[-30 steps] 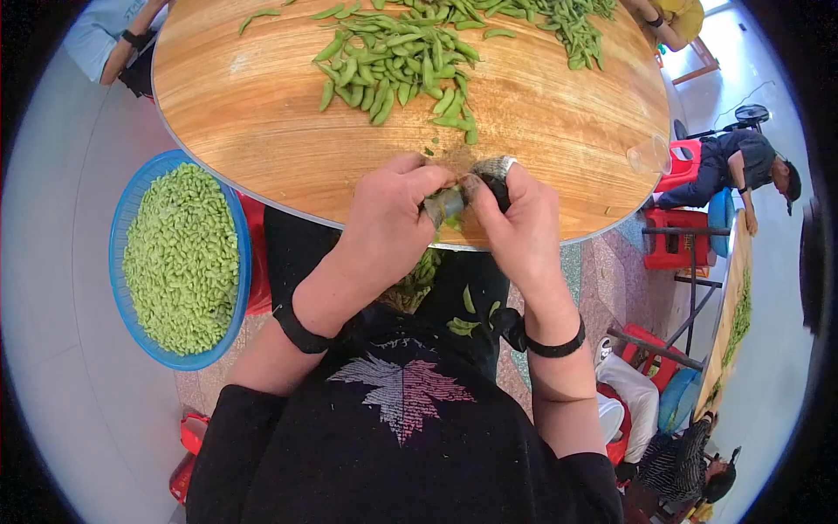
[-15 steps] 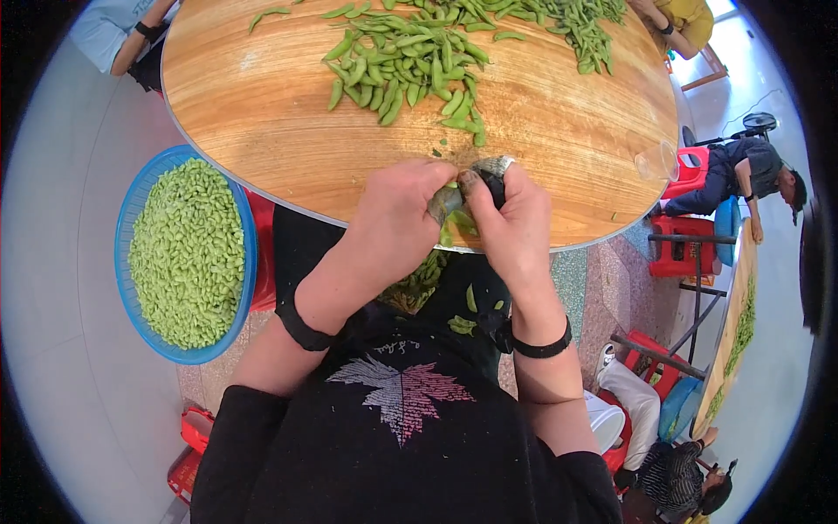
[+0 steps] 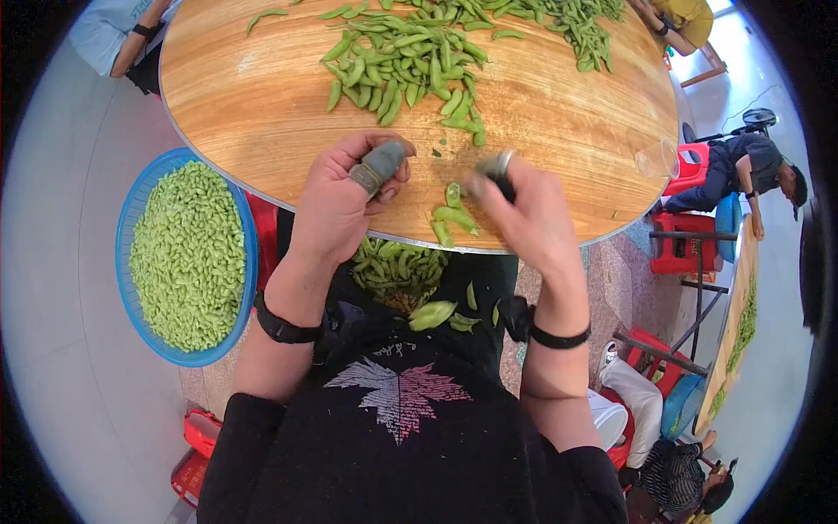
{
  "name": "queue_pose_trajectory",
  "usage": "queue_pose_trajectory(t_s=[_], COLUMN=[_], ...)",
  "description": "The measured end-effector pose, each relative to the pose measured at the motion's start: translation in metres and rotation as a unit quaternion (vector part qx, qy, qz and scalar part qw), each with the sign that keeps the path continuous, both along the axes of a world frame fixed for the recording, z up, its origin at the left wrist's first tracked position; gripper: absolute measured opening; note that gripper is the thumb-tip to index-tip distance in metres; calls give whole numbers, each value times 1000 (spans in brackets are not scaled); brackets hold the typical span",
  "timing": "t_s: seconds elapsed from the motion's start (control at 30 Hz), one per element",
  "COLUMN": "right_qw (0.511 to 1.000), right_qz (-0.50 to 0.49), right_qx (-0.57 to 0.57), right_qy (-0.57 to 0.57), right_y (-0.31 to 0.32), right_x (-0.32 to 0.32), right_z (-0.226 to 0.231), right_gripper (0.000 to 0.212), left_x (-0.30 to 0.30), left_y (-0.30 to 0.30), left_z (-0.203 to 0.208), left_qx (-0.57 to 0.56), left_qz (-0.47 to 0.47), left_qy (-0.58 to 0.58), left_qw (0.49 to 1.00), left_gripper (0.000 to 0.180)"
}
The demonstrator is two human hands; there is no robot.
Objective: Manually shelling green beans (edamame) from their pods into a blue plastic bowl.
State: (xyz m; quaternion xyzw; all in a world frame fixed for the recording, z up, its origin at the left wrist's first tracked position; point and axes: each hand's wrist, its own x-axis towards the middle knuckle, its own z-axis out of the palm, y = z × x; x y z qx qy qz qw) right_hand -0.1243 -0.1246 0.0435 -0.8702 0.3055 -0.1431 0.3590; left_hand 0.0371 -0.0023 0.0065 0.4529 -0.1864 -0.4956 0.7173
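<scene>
My left hand (image 3: 336,196) is over the near edge of the round wooden table (image 3: 288,113), fingers curled in and a grey cover on its thumb. Whatever it may hold is hidden. To its right, my right hand (image 3: 532,210) is raised with dark wrapping on its fingers; motion smears the fingertips. Between the hands, a few green soybean pods (image 3: 456,218) lie at the table edge. An opened pod (image 3: 432,314) shows above my lap, below the hands. Farther off, a heap of whole pods (image 3: 401,65) spreads over the table.
On the left, a blue basket (image 3: 122,262) is full of shelled green beans (image 3: 188,258). Below the table edge sits a pile of pods (image 3: 397,266). A clear plastic cup (image 3: 656,160) stands at the table's right. Other people sit around this table and another on the right.
My hands were together over a pod and have parted, left hand to the left, right hand to the right. An opened pod now shows above my lap.
</scene>
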Motion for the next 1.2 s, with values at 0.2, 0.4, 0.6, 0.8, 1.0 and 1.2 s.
queue_pose_trajectory(t_s=[0.2,0.4,0.6,0.8,1.0,1.2], right_qw=[950,894,804,874,734,835], right_qz=[-132,-161,-27,-40,-8,19], right_qx=[-266,363,557,433,633,501], right_qy=[94,-210,-209,-218,-248,-225], right_y=[-19,-20,6,20,11,27], right_x=[20,-3,-12,-4,-15,-14], right_z=[-27,-19,-5,-11,-11,-2], right_gripper=[21,10,13,11,10,14], left_x=[-11,-24,-23,-34,-29,-35], left_y=[-5,-17,-25,-24,-20,-19], left_z=[0,8,-6,-5,5,-1], left_qx=[0,15,-79,-81,-55,-93], left_qz=[-31,-85,-142,-80,-144,-38], left_qy=[-71,33,198,158,249,132], left_qw=[997,996,967,981,956,986], left_gripper=[18,24,24,19,13,16])
